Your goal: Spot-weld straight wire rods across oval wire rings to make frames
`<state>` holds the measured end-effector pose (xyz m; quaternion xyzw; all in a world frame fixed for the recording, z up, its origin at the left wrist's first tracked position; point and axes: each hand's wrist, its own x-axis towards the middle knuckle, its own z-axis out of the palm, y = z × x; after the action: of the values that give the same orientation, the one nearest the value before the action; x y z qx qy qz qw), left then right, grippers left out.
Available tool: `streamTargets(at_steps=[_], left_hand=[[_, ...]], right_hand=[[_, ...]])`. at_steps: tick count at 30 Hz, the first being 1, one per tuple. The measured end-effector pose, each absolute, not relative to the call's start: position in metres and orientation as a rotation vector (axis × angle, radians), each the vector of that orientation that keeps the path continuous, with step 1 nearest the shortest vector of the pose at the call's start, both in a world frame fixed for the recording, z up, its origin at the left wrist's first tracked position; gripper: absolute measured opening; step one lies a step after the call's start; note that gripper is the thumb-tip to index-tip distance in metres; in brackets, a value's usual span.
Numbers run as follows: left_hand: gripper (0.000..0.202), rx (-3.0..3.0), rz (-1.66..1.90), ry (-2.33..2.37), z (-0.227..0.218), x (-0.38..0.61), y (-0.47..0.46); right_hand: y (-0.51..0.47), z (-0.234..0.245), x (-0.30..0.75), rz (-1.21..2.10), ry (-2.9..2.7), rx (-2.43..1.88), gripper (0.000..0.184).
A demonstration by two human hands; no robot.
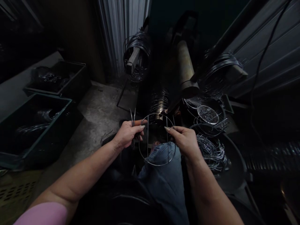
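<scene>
A round wire ring (157, 165) with two straight wires across it hangs upright between my hands, above my jeans-covered leg (167, 181). My left hand (128, 133) is closed, its thumb and forefinger pinching the ring's left side. A few thin wires (133, 116) stick up from the same hand. My right hand (186, 139) pinches the ring's upper right side, near one of the straight wires. Just beyond the ring is a brass-coloured cylinder (159, 109) with many wire rings stacked around it. Whether the ring touches the cylinder is hard to see.
Wire hoops hang on a bar (133, 59) at the back and on another bar (239, 71) at right. A thick machine arm (186, 62) reaches toward me. Loose wire pieces (212, 153) lie on a round tray at right. Dark bins (35, 125) stand at left.
</scene>
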<state>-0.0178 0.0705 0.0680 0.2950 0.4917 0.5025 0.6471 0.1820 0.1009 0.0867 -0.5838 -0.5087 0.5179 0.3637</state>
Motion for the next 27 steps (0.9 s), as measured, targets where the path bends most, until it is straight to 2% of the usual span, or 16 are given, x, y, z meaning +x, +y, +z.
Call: streamTargets(at_steps=[9,16,21,27], left_hand=[[0.031,0.676,1.166,1.12,0.074,-0.017,0.084],[0.032,0.641,1.136,1.083,0.077,-0.02,0.086],[0.03,0.679,1.167,1.138,0.073,-0.015,0.085],[0.034,0.735,1.103,1.234,0.066,0.002,0.084]], right_hand=[[0.118,0.089,0.182,1.305,-1.323,-1.528,0.036],[0.12,0.09,0.18,1.417,-1.168,-1.471,0.033],[0.105,0.079,0.188,1.571,-1.016,-1.346,0.03],[0.076,0.068,0.198,1.506,-0.923,-1.34,0.027]])
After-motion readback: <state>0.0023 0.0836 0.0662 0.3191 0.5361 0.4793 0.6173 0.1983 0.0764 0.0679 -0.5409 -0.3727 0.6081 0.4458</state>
